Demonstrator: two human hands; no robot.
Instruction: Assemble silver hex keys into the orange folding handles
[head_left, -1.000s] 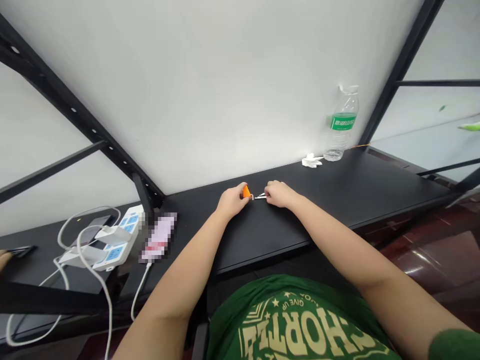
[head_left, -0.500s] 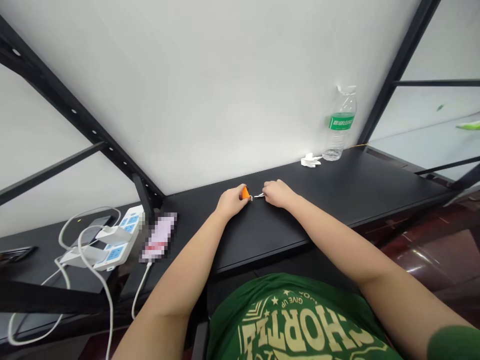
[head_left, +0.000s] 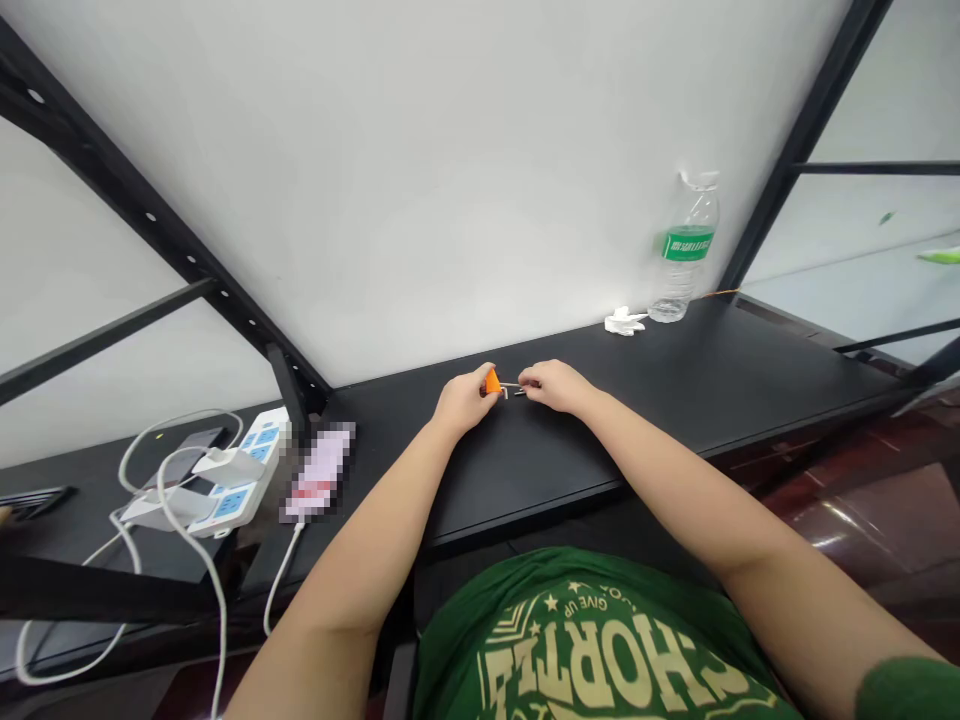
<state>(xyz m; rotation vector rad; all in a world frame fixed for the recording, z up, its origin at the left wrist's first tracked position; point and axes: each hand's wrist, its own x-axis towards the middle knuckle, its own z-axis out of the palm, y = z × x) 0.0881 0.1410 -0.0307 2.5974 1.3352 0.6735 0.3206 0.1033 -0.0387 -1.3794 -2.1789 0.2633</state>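
Observation:
My left hand [head_left: 460, 402] is closed on a small orange holder [head_left: 492, 382] on or just above the black tabletop. A short bent metal end [head_left: 505, 393], shaped like a hex key, sticks out at its right side. Facing it, my right hand [head_left: 555, 385] has its fingers pinched around thin metal rods that look like hex keys [head_left: 519, 392]. One thin rod [head_left: 510, 385] spans the small gap between the orange holder and my right fingertips. Whether it is seated in the holder I cannot tell. My fingers hide most of these pieces.
A clear water bottle [head_left: 681, 275] and a crumpled white item [head_left: 624, 321] stand by the wall on the black tabletop [head_left: 660, 400]. To the left lie a phone [head_left: 322, 470] on a cable and a white power strip [head_left: 251, 480] with chargers. Black metal posts [head_left: 150, 215] frame both sides.
My right fingers have come slightly closer to the orange holder, and a thin rod now spans the gap. The orange holder has tilted a little. The camera view has shifted slightly.

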